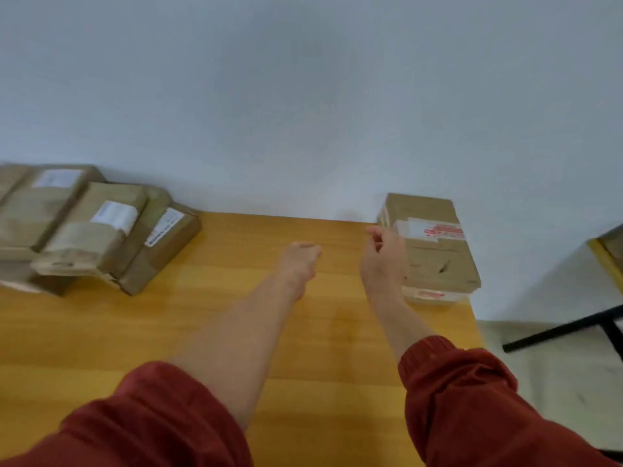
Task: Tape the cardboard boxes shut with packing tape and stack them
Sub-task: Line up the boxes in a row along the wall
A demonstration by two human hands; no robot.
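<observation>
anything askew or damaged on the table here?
Yes. The left pile of boxes looks slumped: the boxes lean tilted against one another instead of lying flat. On the right stack, the top box shows dark creases or small tears on its lid and sits slightly offset on the lower box. No tape roll is in view.

L hand (300, 261) curled over table (188, 332), R hand (384, 261) beside stacked boxes (438, 261), more boxes (97, 230) far left

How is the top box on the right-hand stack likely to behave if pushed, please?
The top box looks flat and broad, so it would probably slide, not tip. Its dented cardboard suggests it may give slightly under a grip.
</observation>
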